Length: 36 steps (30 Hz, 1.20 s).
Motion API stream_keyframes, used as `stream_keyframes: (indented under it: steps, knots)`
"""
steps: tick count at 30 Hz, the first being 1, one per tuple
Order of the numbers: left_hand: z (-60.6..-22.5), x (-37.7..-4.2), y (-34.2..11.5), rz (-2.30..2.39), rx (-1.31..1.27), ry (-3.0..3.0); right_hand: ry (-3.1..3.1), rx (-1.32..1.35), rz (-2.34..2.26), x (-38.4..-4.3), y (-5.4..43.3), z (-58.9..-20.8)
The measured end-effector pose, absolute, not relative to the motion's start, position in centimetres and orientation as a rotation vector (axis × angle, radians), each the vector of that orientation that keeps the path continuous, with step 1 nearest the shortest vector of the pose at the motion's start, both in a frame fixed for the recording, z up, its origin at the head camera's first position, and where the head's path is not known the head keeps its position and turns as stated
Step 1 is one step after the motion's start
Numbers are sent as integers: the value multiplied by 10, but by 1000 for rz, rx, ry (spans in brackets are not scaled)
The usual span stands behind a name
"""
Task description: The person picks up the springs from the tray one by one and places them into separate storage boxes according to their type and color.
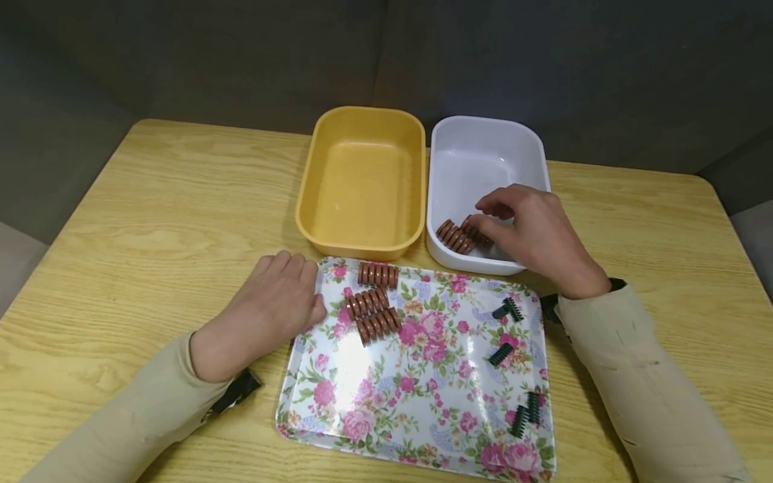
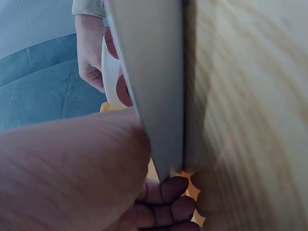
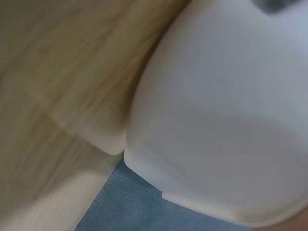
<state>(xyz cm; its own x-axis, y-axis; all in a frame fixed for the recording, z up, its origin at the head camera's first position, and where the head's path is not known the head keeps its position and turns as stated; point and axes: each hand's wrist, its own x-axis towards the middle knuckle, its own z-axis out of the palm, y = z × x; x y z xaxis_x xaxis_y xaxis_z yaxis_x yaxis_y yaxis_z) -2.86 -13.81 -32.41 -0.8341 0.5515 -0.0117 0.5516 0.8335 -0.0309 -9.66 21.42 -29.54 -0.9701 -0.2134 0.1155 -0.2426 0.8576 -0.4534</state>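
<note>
L hand point(image 1: 272, 305): at tray's point(image 1: 435, 416) L edge nr far L corner, fingers curled, thumb over rim; grips rim.
R hand point(image 1: 534, 228): over white bin's point(image 1: 471, 260) near R corner, thumb & index a bit apart, nothing seen btwn; other fingertips partly hidden.
Brown coils point(image 1: 366, 304): 3 on tray nr far L corner, 1 at far edge, 2 side by side just below; min. 2 more in white bin by near edge, exact no. hidden by R hand.
Green coils point(image 1: 500, 355): 5 along tray's R edge, as 2, 1, 2.
Bins: 2, white & yellow point(image 1: 362, 194), side by side, tabletop's point(image 1: 199, 181) far edge.
</note>
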Motion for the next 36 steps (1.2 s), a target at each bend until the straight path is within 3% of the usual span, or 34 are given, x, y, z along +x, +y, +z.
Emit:
stream_keyframes:
  steps: [36]
  knots:
    - [-327,-31,-140,-32,908,3020,-2972,687,692,-93,213,-297]
